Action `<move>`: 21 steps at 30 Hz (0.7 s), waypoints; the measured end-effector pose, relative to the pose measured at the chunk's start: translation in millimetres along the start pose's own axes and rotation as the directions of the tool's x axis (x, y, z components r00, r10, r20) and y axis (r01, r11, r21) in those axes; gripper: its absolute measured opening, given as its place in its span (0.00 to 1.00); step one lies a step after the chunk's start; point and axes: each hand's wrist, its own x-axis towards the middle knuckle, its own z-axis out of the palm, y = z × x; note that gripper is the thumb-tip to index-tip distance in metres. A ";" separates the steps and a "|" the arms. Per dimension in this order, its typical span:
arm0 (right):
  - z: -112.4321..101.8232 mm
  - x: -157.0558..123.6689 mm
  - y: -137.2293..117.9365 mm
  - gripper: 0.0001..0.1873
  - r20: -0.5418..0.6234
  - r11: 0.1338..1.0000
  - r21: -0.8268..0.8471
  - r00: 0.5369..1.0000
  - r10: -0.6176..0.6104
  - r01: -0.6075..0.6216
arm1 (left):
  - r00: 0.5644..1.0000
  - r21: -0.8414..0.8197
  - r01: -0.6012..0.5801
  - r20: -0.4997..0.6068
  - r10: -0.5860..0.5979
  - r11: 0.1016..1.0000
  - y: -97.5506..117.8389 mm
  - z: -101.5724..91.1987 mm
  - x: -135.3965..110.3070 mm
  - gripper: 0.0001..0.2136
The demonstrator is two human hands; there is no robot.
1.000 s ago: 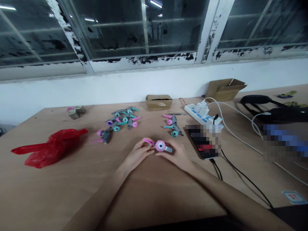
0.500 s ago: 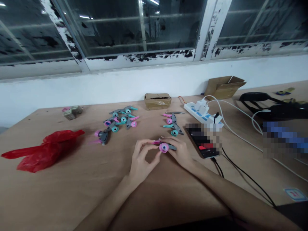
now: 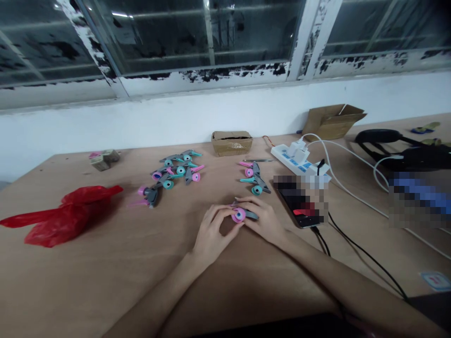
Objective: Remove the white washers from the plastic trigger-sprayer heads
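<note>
Between both hands is a small grey plastic piece with a pink round wheel (image 3: 238,215), pale at its centre. My left hand (image 3: 213,232) is closed, with thumb and fingers at the wheel's left side and lower rim. My right hand (image 3: 263,219) is closed round the grey body (image 3: 251,215), which partly shows under its fingers. Beyond the hands lie two similar pieces, one with a pink wheel (image 3: 249,173) and one with a teal wheel (image 3: 256,189). To the left is a cluster of several more grey pieces (image 3: 165,179) with pink or teal wheels and tabs.
A red plastic bag (image 3: 70,211) lies left. A small cardboard box (image 3: 231,144) stands near the wall, an open carton (image 3: 329,123) farther right. The right side holds a phone (image 3: 294,199), a power strip (image 3: 299,164) with cables, and a black strapped object (image 3: 384,145).
My left fingers have moved over the pink wheel and its tab, which is now mostly covered. The view has tipped slightly, and both hands still hold the piece.
</note>
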 end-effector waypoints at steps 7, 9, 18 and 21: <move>-4.6 0.3 -2.4 0.19 -0.183 0.987 -0.027 0.972 0.150 -0.158 | 0.910 -0.350 0.395 0.024 -0.414 0.849 7.5 5.0 -2.1 0.11; -13.0 4.7 -5.8 0.23 -0.265 0.980 -0.043 0.948 0.176 -0.194 | 0.820 -0.576 0.513 0.109 -0.562 0.636 7.6 7.7 -0.6 0.12; -41.6 23.9 -67.7 0.17 -0.542 0.887 -0.380 0.840 0.015 -0.260 | 0.511 -0.831 0.457 0.538 -0.671 -0.318 -18.7 -3.3 15.2 0.22; -17.9 32.4 -88.4 0.20 -0.077 0.843 -0.535 0.997 0.017 -0.055 | 0.548 -0.804 0.453 0.593 -0.590 -0.386 -17.7 -4.0 18.0 0.22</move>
